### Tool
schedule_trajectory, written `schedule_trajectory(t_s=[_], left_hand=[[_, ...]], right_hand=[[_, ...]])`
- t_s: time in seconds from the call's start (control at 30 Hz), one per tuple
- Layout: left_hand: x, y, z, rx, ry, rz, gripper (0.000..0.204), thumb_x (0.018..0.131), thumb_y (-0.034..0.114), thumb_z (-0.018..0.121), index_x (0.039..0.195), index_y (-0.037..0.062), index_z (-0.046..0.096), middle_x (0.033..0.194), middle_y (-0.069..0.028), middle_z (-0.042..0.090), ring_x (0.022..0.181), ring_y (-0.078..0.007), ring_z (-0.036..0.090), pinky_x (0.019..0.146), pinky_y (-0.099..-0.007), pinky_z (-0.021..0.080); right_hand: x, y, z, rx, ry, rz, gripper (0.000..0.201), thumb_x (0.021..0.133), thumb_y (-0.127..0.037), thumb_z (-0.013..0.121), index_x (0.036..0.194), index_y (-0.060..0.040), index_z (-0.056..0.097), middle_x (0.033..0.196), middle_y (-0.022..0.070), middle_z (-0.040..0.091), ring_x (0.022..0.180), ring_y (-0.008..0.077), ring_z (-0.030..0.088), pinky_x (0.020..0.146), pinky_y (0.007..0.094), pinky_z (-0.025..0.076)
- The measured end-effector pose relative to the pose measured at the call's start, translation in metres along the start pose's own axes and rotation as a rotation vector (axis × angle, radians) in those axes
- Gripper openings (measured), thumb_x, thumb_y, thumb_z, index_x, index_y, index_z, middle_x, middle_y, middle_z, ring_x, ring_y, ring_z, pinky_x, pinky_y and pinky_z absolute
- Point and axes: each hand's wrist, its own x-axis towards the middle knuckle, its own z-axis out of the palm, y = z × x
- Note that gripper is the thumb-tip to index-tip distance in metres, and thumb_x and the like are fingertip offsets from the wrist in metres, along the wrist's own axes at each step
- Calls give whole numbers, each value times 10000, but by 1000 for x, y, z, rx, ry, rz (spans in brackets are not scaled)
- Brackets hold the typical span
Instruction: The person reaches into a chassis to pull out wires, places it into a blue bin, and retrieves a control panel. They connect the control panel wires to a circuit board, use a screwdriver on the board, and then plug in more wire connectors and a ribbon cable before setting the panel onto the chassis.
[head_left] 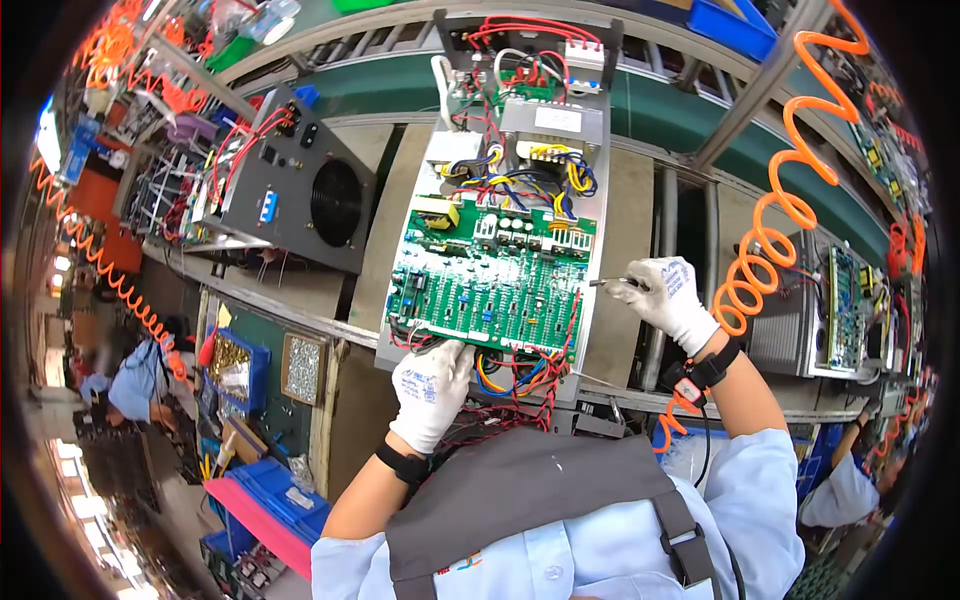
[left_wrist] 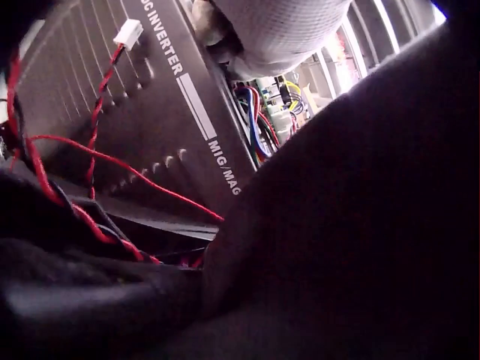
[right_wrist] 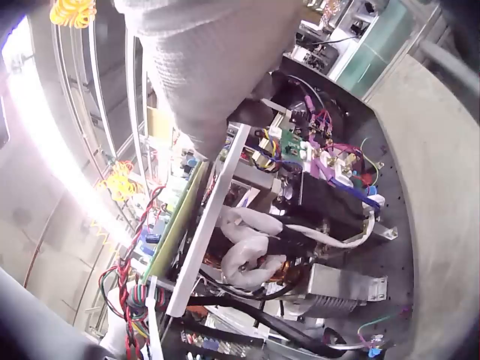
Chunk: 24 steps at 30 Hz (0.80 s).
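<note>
A white-gloved left hand [head_left: 432, 390] is at the front edge of a green circuit board [head_left: 490, 285], its fingertips partly hidden there. The board is mounted on an opened inverter unit [head_left: 597, 215]. In the left wrist view the left glove [left_wrist: 281, 34] lies over the top of the unit's lettered front panel [left_wrist: 165, 112]. Off the board's right edge, the gloved right hand [head_left: 668, 295] pinches a slim dark tool [head_left: 600, 283] pointing at the board. Seen from the right wrist, the glove [right_wrist: 217, 67] is above the white bracket [right_wrist: 210, 225] beside the board; its fingertips are hidden.
Twisted red and black wires [head_left: 545, 385] hang at the unit's front, one ending in a white plug [left_wrist: 129, 34]. Another dark unit with a fan [head_left: 335, 203] stands left. A coiled orange hose [head_left: 765, 250] hangs at right, near a further unit [head_left: 845, 310].
</note>
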Motion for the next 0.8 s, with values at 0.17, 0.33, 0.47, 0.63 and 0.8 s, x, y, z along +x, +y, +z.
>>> schedule_trajectory(t_s=[0.17, 0.33, 0.47, 0.63, 0.8], left_hand=[[-6, -4, 11, 3, 108, -7, 90, 879, 193, 682, 899, 106, 692, 723, -66, 681, 651, -251, 655, 634, -379, 478], [-14, 9, -1, 5, 93, -89, 145, 862, 155, 662, 967, 65, 703, 832, -127, 700, 780, -311, 665, 716, -409, 510], [-12, 6, 3, 103, 82, -38, 114, 847, 149, 680, 936, 81, 702, 779, -98, 676, 747, -293, 649, 695, -407, 499], [-4, 9, 9, 128, 87, -21, 87, 851, 168, 683, 889, 93, 705, 756, -91, 671, 704, -281, 642, 687, -394, 490], [-8, 1, 2, 67, 139, 5, 90, 857, 168, 686, 852, 82, 711, 757, -95, 684, 708, -279, 653, 689, -393, 481]], right_hand=[[2, 7, 4, 25, 39, 28, 462, 787, -498, 746, 624, -86, 618, 561, 96, 574, 533, 302, 599, 487, 386, 446], [2, 3, -4, -17, 41, 8, 449, 788, -495, 748, 640, -86, 637, 568, 93, 588, 541, 294, 613, 496, 388, 461], [-9, -9, -10, -74, 24, 60, 445, 804, -495, 737, 653, -86, 650, 586, 98, 618, 550, 292, 631, 505, 387, 480], [-23, -20, -10, -65, 73, 144, 446, 814, -493, 730, 647, -90, 638, 573, 106, 612, 514, 300, 617, 476, 389, 471], [-26, -18, -12, -30, 39, 192, 454, 814, -482, 737, 626, -86, 616, 553, 93, 579, 496, 293, 587, 474, 377, 445]])
